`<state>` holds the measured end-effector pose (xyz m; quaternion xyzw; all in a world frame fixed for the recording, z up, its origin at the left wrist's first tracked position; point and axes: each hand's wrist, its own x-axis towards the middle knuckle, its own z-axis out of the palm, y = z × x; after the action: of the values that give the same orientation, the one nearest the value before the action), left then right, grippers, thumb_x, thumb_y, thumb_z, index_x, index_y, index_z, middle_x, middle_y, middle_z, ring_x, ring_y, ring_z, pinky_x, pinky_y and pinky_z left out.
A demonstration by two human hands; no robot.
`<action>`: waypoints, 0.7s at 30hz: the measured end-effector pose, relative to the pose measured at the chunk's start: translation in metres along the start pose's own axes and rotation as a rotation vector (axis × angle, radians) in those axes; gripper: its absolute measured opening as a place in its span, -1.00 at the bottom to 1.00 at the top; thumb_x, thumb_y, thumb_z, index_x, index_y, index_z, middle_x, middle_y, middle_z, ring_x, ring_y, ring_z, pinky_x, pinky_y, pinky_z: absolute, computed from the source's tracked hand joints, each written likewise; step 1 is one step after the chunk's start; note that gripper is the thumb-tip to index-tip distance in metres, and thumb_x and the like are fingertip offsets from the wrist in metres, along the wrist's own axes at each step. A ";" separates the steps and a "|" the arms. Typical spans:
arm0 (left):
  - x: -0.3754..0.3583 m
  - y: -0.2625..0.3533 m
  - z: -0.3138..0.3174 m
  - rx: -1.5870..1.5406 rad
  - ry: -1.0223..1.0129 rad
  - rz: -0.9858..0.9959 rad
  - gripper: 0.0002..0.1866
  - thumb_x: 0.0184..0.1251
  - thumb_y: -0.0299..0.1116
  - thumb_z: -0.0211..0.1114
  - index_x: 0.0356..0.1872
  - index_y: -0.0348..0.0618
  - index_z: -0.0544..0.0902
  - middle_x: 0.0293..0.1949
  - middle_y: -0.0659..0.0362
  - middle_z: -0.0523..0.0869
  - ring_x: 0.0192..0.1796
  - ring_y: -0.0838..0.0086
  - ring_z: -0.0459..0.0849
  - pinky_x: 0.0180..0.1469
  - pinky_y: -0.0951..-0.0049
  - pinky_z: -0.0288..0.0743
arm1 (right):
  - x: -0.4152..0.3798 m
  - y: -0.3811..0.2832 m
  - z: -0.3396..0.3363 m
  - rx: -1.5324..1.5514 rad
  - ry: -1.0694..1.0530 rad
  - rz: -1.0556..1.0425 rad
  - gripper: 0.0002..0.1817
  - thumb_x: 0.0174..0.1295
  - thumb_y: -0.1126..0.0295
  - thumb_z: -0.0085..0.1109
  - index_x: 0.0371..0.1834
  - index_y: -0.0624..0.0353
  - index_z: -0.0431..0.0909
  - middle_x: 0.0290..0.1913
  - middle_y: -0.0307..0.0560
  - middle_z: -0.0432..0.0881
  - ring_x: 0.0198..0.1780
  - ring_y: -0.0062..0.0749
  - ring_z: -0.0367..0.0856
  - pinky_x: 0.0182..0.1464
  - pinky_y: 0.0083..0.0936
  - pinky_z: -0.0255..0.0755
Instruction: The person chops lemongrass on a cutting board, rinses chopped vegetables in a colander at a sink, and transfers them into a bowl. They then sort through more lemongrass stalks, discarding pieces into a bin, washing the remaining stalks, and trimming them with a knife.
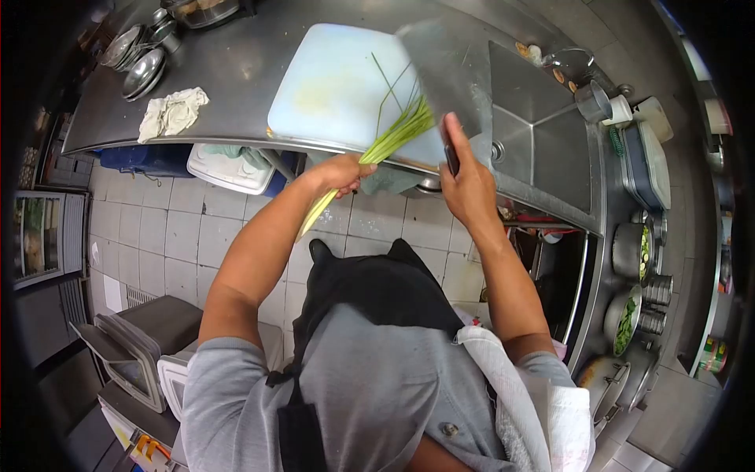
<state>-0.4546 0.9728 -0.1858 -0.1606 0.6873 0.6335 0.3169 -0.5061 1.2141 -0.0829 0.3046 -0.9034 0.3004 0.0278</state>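
Note:
My left hand [344, 173] is closed around a bunch of long green stalks [397, 135] that look like chives or scallions. Their pale ends stick out below my fist, past the counter's front edge, and the green ends reach over a white cutting board [322, 71]. A few loose thin green blades lie on the board. In my right hand [469, 182] is a cleaver [451, 157], gripped by its dark handle, the thumb or a finger stretched along it. Its broad blade, smeared by motion, stands beside the green tips at the board's right side.
A steel sink [543, 134] is right of the board. A crumpled cloth [173, 114] and metal bowls [144, 72] lie on the counter's left. Pots with chopped greens [625, 324] line the right side. Behind on the left stand grey bins [157, 326].

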 end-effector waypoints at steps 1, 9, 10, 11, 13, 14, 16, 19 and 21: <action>-0.001 -0.004 0.000 -0.002 0.000 -0.009 -0.70 0.57 -0.04 0.14 -0.20 -0.05 0.44 -0.63 0.32 0.36 -0.70 0.63 0.27 -0.70 0.52 0.17 | -0.006 0.007 0.014 0.079 0.195 -0.088 -0.02 0.20 0.52 0.22 0.62 -0.57 0.02 0.05 0.25 0.70 -0.02 0.31 0.66 0.01 0.01 0.53; -0.008 -0.017 0.021 0.875 0.533 0.354 -0.68 0.42 -0.22 0.24 -0.05 -0.25 0.43 -0.44 -0.07 0.71 -0.38 0.09 0.75 -0.35 0.09 0.57 | -0.031 0.049 0.051 -0.257 -0.597 0.220 0.07 0.16 0.56 0.08 0.65 -0.61 -0.20 -0.14 0.42 0.69 -0.10 0.37 0.68 -0.03 0.14 0.49; -0.016 -0.007 0.022 0.964 0.561 0.368 -0.68 0.44 -0.22 0.21 -0.03 -0.25 0.41 -0.42 -0.12 0.72 -0.34 0.00 0.75 -0.31 0.02 0.57 | -0.025 0.051 0.052 -0.256 -0.585 0.221 0.07 0.16 0.56 0.08 0.65 -0.61 -0.21 -0.12 0.41 0.69 -0.09 0.36 0.68 -0.02 0.13 0.49; -0.024 -0.001 0.024 1.048 0.579 0.368 -0.68 0.46 -0.22 0.19 -0.01 -0.25 0.40 -0.40 -0.17 0.73 -0.29 -0.09 0.74 -0.27 -0.05 0.57 | -0.027 0.050 0.055 -0.249 -0.588 0.228 0.07 0.16 0.56 0.08 0.65 -0.61 -0.22 -0.10 0.41 0.69 -0.07 0.36 0.68 -0.01 0.12 0.49; -0.020 -0.007 0.026 1.175 0.616 0.380 -0.71 0.40 -0.29 0.19 -0.02 -0.25 0.40 -0.37 -0.12 0.75 -0.30 -0.04 0.76 -0.27 0.00 0.59 | -0.032 0.045 0.057 -0.245 -0.605 0.247 0.06 0.17 0.56 0.07 0.65 -0.59 -0.20 -0.07 0.37 0.69 -0.05 0.32 0.68 0.00 0.08 0.49; -0.019 -0.010 0.026 1.192 0.622 0.390 -0.70 0.37 -0.30 0.21 -0.03 -0.25 0.40 -0.34 -0.14 0.75 -0.28 -0.02 0.77 -0.26 0.03 0.61 | -0.032 0.044 0.057 -0.253 -0.610 0.254 0.04 0.19 0.57 0.06 0.66 -0.57 -0.17 -0.06 0.33 0.70 -0.03 0.30 0.68 0.00 0.05 0.50; -0.022 -0.007 0.030 1.163 0.605 0.388 -0.70 0.38 -0.28 0.21 -0.03 -0.25 0.41 -0.31 -0.14 0.75 -0.28 0.01 0.78 -0.25 0.06 0.62 | -0.031 0.045 0.050 -0.241 -0.604 0.253 0.00 0.21 0.56 0.06 0.65 -0.55 -0.12 -0.02 0.31 0.70 -0.01 0.27 0.68 0.01 0.02 0.51; -0.016 -0.010 0.022 0.952 0.574 0.427 -0.69 0.51 -0.19 0.14 0.01 -0.25 0.43 -0.38 -0.09 0.72 -0.37 0.06 0.75 -0.31 0.09 0.58 | -0.018 0.037 0.024 -0.116 -0.524 0.233 -0.01 0.19 0.56 0.11 0.65 -0.51 -0.04 0.11 0.31 0.66 0.07 0.26 0.66 0.08 -0.03 0.51; 0.007 -0.035 0.013 0.679 0.564 0.549 -0.65 0.56 -0.13 0.13 0.04 -0.24 0.45 -0.52 -0.02 0.66 -0.55 0.16 0.66 -0.44 0.16 0.52 | -0.009 0.019 -0.020 0.041 -0.444 0.257 0.02 0.16 0.61 0.14 0.65 -0.48 -0.02 0.27 0.29 0.58 0.18 0.23 0.63 0.17 -0.13 0.51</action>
<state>-0.4358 0.9814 -0.2171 -0.0273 0.9297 0.3666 -0.0242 -0.5124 1.2424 -0.0787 0.2461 -0.9125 0.2453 -0.2157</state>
